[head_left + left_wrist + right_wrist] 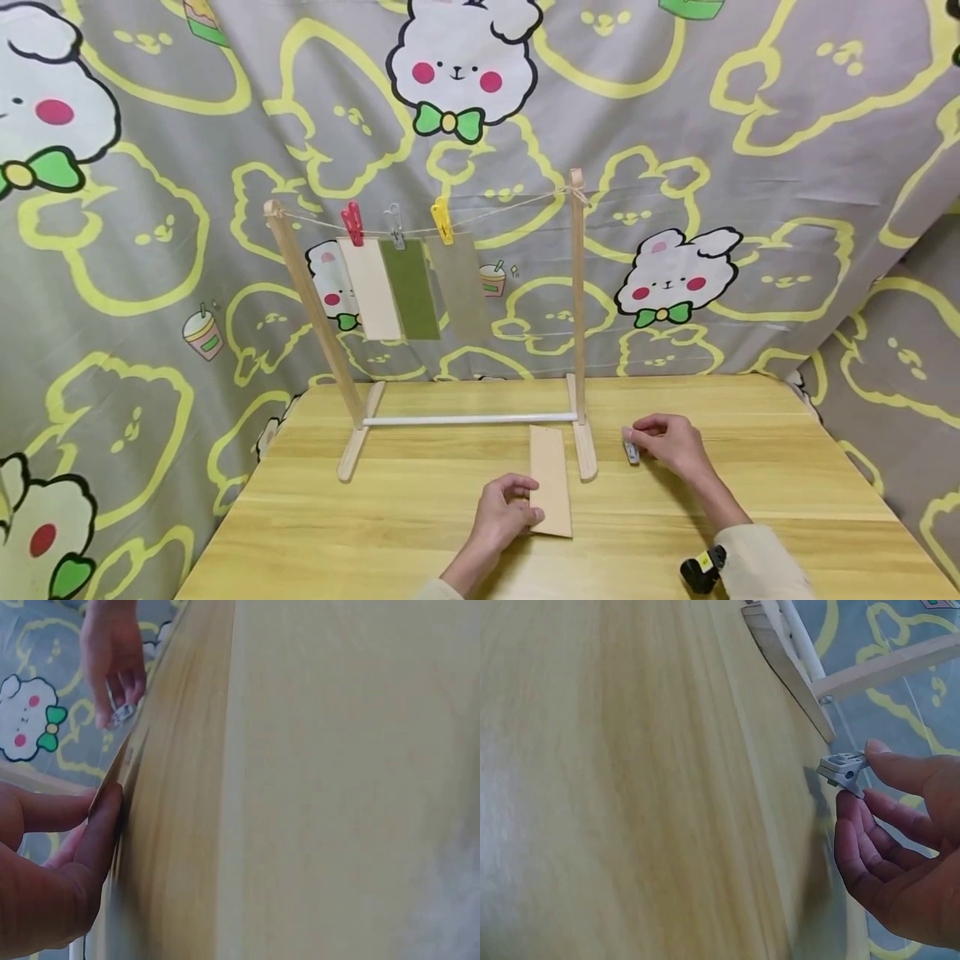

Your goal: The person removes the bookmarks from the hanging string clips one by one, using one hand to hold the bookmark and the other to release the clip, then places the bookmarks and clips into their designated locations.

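Observation:
My left hand [504,515] pinches the left edge of a tan rectangular card [551,483] low over the table; the left wrist view shows this card [112,776] nearly edge-on between thumb and fingers. Off to the right, my right hand [672,447] holds a small grey clothespin [632,451] by its end. In the right wrist view the clothespin [842,769] sits between thumb and forefinger, with the other fingers curled below. On a string [517,206], red [352,223], grey [395,226] and yellow [442,220] clothespins hold a cream card [371,292], a green card [410,292] and a grey-beige card [460,287].
A wooden stand carries the string between its left post [315,312] and right post [578,308]. A white bar [468,419] joins its feet near the table [420,508]. Behind hangs a patterned curtain [675,192]. A black wrist camera [701,572] sits by the right sleeve.

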Demonstrator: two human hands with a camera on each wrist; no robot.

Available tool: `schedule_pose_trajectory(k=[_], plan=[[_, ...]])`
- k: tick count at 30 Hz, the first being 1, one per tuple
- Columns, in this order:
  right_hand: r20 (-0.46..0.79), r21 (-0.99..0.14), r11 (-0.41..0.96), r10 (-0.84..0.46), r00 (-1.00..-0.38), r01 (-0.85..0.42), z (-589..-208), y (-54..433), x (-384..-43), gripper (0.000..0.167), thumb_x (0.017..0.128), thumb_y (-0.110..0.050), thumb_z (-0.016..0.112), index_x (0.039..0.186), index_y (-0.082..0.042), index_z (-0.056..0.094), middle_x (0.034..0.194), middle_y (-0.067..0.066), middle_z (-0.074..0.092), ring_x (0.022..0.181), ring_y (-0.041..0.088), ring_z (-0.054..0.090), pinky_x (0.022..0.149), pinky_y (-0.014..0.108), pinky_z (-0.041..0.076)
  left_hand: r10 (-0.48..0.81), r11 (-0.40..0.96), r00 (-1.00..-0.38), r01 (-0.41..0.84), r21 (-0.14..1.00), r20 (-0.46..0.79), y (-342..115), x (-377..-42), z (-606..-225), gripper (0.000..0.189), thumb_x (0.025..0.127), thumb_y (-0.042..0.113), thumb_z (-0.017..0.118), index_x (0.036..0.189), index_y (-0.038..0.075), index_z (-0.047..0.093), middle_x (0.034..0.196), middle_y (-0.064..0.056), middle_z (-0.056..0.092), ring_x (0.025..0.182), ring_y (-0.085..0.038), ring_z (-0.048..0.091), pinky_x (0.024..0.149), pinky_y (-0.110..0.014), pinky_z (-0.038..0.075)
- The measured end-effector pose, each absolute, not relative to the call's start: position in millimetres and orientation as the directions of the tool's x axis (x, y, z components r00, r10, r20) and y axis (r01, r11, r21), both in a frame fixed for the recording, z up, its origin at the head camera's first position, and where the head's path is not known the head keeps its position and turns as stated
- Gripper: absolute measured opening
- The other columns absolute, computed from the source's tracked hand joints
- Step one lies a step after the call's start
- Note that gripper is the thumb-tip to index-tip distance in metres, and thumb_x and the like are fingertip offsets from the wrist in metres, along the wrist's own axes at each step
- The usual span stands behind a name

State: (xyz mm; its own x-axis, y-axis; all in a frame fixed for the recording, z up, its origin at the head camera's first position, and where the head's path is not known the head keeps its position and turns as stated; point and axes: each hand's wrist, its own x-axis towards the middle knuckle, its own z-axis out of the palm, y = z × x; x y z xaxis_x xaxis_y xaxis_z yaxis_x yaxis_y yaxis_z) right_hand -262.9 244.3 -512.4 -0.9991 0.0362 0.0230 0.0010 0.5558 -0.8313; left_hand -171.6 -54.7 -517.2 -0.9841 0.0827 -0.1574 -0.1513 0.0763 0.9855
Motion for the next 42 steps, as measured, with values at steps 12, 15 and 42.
schedule_pose_trajectory(k=[12, 15, 42], plan=[[0.034, -0.794, 0.608, 0.032, -0.999, -0.008, -514.5, 236.9, -262.8, 0.036, 0.089, -0.028, 0.082, 0.101, 0.005, 0.074, 0.085, 0.007, 0.071, 0.072, 0.017, 0.061, 0.056, 0.025, 0.052, 0.089, 0.117, -0.987, -0.121, 0.986, -0.132, -55.8, -168.2, -511.0, 0.038, 0.076, -0.015, 0.071, 0.113, -0.003, 0.067, 0.104, -0.012, 0.068, 0.074, -0.018, 0.068, 0.061, -0.033, 0.062], [0.044, -0.774, 0.633, 0.037, -0.998, -0.010, -515.4, 236.4, -264.0, 0.033, 0.089, -0.028, 0.082, 0.099, 0.003, 0.074, 0.084, 0.007, 0.071, 0.074, 0.017, 0.061, 0.058, 0.026, 0.051, 0.110, 0.137, -0.988, -0.093, 0.986, -0.109, -57.0, -168.3, -508.2, 0.036, 0.079, -0.016, 0.071, 0.112, -0.004, 0.067, 0.105, -0.014, 0.070, 0.076, -0.019, 0.071, 0.062, -0.032, 0.063], [0.050, -0.749, 0.662, 0.016, -0.999, -0.027, -508.3, 232.8, -255.4, 0.026, 0.092, -0.020, 0.076, 0.100, 0.005, 0.073, 0.086, 0.008, 0.069, 0.079, 0.021, 0.062, 0.066, 0.032, 0.051, 0.188, 0.271, -0.982, 0.055, 0.961, 0.003, -81.2, -170.8, -500.7, 0.025, 0.089, -0.007, 0.071, 0.114, -0.006, 0.066, 0.115, -0.022, 0.066, 0.086, -0.025, 0.071, 0.063, -0.034, 0.064]])
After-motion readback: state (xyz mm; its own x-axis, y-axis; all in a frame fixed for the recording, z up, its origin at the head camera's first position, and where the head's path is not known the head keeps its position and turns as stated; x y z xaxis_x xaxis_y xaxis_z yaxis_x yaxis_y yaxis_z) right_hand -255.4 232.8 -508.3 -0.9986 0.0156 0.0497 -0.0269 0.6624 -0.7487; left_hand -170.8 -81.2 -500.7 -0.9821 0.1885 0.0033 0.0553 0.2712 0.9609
